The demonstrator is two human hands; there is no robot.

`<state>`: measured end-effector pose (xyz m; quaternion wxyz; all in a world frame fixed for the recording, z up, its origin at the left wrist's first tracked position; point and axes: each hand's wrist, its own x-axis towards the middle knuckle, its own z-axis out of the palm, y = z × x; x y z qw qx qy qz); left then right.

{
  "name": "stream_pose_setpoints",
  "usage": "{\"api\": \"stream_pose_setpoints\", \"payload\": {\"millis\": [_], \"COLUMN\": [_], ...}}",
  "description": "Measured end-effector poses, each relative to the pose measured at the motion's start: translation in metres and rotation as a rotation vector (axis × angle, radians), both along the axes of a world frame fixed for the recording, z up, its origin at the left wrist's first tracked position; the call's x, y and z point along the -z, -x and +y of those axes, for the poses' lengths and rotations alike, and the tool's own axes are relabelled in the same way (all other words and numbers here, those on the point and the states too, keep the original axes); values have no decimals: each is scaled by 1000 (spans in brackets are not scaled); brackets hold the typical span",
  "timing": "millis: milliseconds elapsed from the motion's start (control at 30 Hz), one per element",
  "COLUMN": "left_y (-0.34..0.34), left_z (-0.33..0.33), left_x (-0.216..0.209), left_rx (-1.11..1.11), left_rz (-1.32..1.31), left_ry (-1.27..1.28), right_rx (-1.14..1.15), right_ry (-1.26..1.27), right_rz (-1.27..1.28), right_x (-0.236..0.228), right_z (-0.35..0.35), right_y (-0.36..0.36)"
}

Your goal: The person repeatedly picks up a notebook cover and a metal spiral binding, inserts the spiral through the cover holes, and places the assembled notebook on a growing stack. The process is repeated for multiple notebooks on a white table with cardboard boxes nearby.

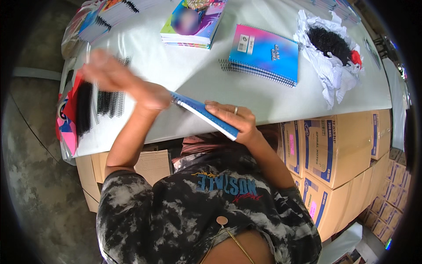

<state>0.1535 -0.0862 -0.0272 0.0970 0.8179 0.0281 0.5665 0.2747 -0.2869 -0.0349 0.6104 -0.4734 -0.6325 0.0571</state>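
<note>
My right hand (235,119), with a ring on one finger, is wrapped round a blue-covered notebook (209,115). The notebook is tilted edge-up at the table's near side, its white page edge facing me. A dark wire coil (176,101) shows at its left end. Beside that end is the heel of my left hand (121,81), which is blurred by motion. Its fingers stretch away to the upper left, apparently holding nothing. Whether the left hand touches the coil is hard to tell. Beneath and beside it lie several loose dark spiral coils (110,102).
A stack of pink-and-blue spiral notebooks (266,55) and a stack of colourful books (193,26) stand on the white-covered table (198,72). Crumpled paper (327,77) holds a black tangle (329,44). More notebooks (105,22) lie at far left. Cardboard boxes (338,149) are stacked at right.
</note>
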Motion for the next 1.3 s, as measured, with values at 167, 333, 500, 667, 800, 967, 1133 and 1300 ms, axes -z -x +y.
{"api": "stream_pose_setpoints", "payload": {"millis": [167, 333, 500, 667, 800, 967, 1133, 1300], "left_y": [32, 6, 6, -22, -2, -34, -4, -17], "left_z": [-65, -65, -55, -45, -72, -51, -86, -88], "left_x": [39, 17, 28, 8, -8, -17, 7, 6], "left_rx": [123, -60, 92, 21, 258, -90, 157, 64], "left_rz": [355, 226, 162, -11, 219, 26, 174, 329], "left_ry": [-308, -89, -334, -51, -404, -372, -423, -236], "right_rx": [76, 45, 107, 68, 75, 80, 87, -82], "right_ry": [-34, 39, 13, 24, 144, 0, 25, 189], "right_rz": [18, 56, 15, 41, 79, 25, 148, 256], "right_x": [-1, 0, 0, 4, 0, 4, -1, 1], "right_z": [1, 2, 2, 9, 1, 14, 13, 5], "right_y": [-11, 3, -6, 8, -1, 7, -3, 7]}}
